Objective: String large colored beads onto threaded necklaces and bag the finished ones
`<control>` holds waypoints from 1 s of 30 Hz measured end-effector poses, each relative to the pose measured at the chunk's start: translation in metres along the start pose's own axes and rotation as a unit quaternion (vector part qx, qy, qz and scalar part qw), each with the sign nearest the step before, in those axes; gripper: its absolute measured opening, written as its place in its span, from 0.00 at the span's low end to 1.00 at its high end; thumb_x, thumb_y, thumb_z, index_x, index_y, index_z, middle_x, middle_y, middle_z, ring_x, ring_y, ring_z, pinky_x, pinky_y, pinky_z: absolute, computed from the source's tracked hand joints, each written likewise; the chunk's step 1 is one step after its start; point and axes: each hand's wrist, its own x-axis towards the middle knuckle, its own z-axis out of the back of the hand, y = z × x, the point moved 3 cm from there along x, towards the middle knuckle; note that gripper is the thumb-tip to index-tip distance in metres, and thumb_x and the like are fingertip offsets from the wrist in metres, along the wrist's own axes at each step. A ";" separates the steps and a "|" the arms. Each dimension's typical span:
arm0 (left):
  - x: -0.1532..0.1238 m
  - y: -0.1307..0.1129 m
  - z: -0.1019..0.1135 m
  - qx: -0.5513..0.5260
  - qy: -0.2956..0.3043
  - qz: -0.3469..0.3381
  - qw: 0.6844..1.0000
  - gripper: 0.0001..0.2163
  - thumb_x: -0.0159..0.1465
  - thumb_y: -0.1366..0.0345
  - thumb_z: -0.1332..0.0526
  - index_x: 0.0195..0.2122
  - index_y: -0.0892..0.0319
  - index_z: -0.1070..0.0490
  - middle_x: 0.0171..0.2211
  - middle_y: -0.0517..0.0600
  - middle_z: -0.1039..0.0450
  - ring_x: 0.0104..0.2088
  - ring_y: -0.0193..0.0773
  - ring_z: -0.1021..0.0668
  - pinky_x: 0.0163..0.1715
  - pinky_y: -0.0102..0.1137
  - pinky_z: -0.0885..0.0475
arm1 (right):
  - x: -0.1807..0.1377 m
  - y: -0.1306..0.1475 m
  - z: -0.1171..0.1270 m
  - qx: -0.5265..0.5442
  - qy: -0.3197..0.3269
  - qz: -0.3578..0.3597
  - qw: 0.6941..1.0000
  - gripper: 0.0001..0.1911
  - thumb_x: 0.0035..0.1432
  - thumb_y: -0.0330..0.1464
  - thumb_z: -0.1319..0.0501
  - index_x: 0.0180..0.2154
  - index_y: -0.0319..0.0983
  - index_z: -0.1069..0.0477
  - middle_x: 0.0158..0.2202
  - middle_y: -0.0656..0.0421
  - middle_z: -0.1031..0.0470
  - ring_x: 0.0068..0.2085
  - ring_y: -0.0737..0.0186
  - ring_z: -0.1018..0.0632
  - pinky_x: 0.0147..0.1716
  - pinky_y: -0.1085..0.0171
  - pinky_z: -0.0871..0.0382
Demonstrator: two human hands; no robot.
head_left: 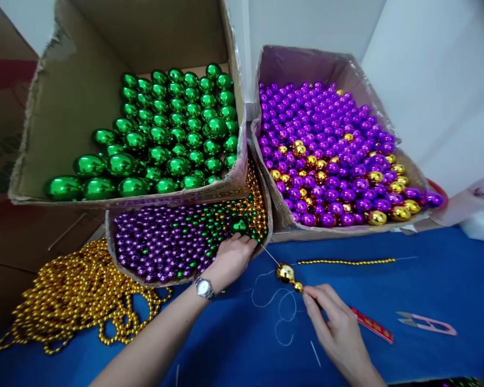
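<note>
Centrally, the right hand [334, 317] is pinching a glossy gold round-bead cluster [285, 273], presumably light and slippery, best gripped at its small near bead [298, 287]; farther left, the left hand [234, 257], its grip hidden, is reaching over a cardboard box [270, 220] of multicoloured beads [157, 242].

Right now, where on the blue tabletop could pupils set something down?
Bare blue tabletop shows between the short gold strand and the pink snips, and right of the snips. Crowded: the left, under heaped gold strands, and around the right hand.
</note>
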 end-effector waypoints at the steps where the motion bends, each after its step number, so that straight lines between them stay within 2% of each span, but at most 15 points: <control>1: 0.000 0.000 -0.001 -0.002 0.000 0.002 1.000 0.08 0.62 0.72 0.47 0.34 0.58 0.29 0.31 0.55 0.29 0.36 0.46 0.29 0.34 0.35 0.33 | 0.000 0.000 0.000 0.001 0.001 0.000 1.000 0.08 0.66 0.31 0.49 0.43 0.42 0.32 0.36 0.57 0.30 0.36 0.62 0.26 0.36 0.65 0.33; 7: 0.001 0.000 0.008 -0.052 -0.018 0.020 0.998 0.08 0.63 0.68 0.46 0.41 0.58 0.29 0.36 0.54 0.28 0.37 0.43 0.27 0.37 0.35 0.31 | 0.000 0.002 -0.001 0.007 -0.001 0.006 1.000 0.08 0.66 0.31 0.49 0.42 0.41 0.32 0.35 0.57 0.31 0.35 0.63 0.27 0.34 0.66 0.34; 9: 0.000 0.001 0.014 -0.143 -0.026 0.055 0.988 0.10 0.64 0.66 0.46 0.44 0.58 0.30 0.37 0.52 0.27 0.37 0.40 0.25 0.38 0.33 0.30 | 0.001 0.002 0.000 0.008 0.000 0.003 1.000 0.08 0.66 0.30 0.49 0.42 0.41 0.32 0.36 0.57 0.31 0.36 0.63 0.27 0.34 0.66 0.35; 10: -0.002 0.003 0.016 -0.222 -0.030 0.089 0.971 0.11 0.64 0.64 0.46 0.45 0.58 0.30 0.37 0.51 0.26 0.36 0.39 0.24 0.36 0.33 0.29 | 0.001 0.003 0.000 0.009 0.001 0.001 1.000 0.08 0.66 0.30 0.49 0.42 0.41 0.32 0.36 0.57 0.31 0.36 0.63 0.27 0.35 0.66 0.35; 11: -0.005 0.006 0.017 -0.316 -0.033 0.132 0.939 0.11 0.63 0.63 0.44 0.45 0.58 0.29 0.36 0.51 0.26 0.35 0.38 0.24 0.35 0.32 0.29 | 0.001 0.003 0.000 0.011 0.001 0.001 1.000 0.08 0.66 0.30 0.49 0.42 0.41 0.32 0.36 0.57 0.31 0.36 0.63 0.27 0.35 0.66 0.35; 14: -0.015 0.012 0.012 -0.575 -0.042 0.242 0.780 0.11 0.61 0.63 0.39 0.43 0.59 0.29 0.34 0.50 0.26 0.34 0.36 0.23 0.33 0.29 0.28 | 0.001 0.003 -0.002 0.020 0.002 0.001 1.000 0.08 0.66 0.30 0.48 0.42 0.41 0.32 0.35 0.58 0.31 0.36 0.63 0.27 0.34 0.66 0.35; 16: -0.021 0.012 0.007 -0.672 -0.051 0.271 0.687 0.11 0.59 0.66 0.37 0.43 0.60 0.29 0.34 0.49 0.26 0.36 0.34 0.22 0.37 0.27 0.27 | 0.001 0.003 -0.004 0.025 0.005 0.001 1.000 0.08 0.66 0.30 0.48 0.42 0.42 0.32 0.36 0.58 0.32 0.36 0.63 0.28 0.34 0.66 0.35; 18: -0.026 0.011 0.004 -0.723 -0.063 0.289 0.625 0.11 0.58 0.69 0.36 0.42 0.61 0.28 0.35 0.50 0.25 0.38 0.35 0.21 0.40 0.27 0.27 | 0.001 0.003 -0.006 0.030 0.010 0.002 1.000 0.08 0.66 0.30 0.48 0.42 0.42 0.32 0.36 0.58 0.32 0.36 0.63 0.28 0.35 0.66 0.35; 20: -0.029 0.009 0.002 -0.747 -0.075 0.301 0.587 0.10 0.58 0.71 0.36 0.41 0.62 0.27 0.37 0.51 0.25 0.39 0.36 0.21 0.41 0.27 0.26 | 0.001 0.004 -0.008 0.033 0.015 0.004 0.999 0.08 0.66 0.30 0.48 0.42 0.42 0.32 0.36 0.58 0.32 0.36 0.63 0.28 0.35 0.66 0.35; 22: -0.030 0.005 0.002 -0.762 -0.080 0.307 0.565 0.08 0.58 0.72 0.36 0.40 0.64 0.26 0.39 0.52 0.24 0.39 0.36 0.21 0.41 0.26 0.25 | 0.002 0.006 -0.009 0.034 0.021 0.005 0.999 0.08 0.66 0.30 0.48 0.43 0.42 0.32 0.36 0.58 0.32 0.36 0.63 0.28 0.35 0.66 0.35; 30: -0.035 -0.003 0.004 -0.789 -0.078 0.307 0.526 0.07 0.59 0.74 0.37 0.39 0.64 0.26 0.36 0.52 0.23 0.36 0.35 0.20 0.36 0.24 0.24 | 0.001 0.006 -0.012 0.032 0.026 0.011 0.999 0.09 0.65 0.29 0.48 0.44 0.42 0.32 0.36 0.58 0.32 0.36 0.64 0.28 0.35 0.66 0.35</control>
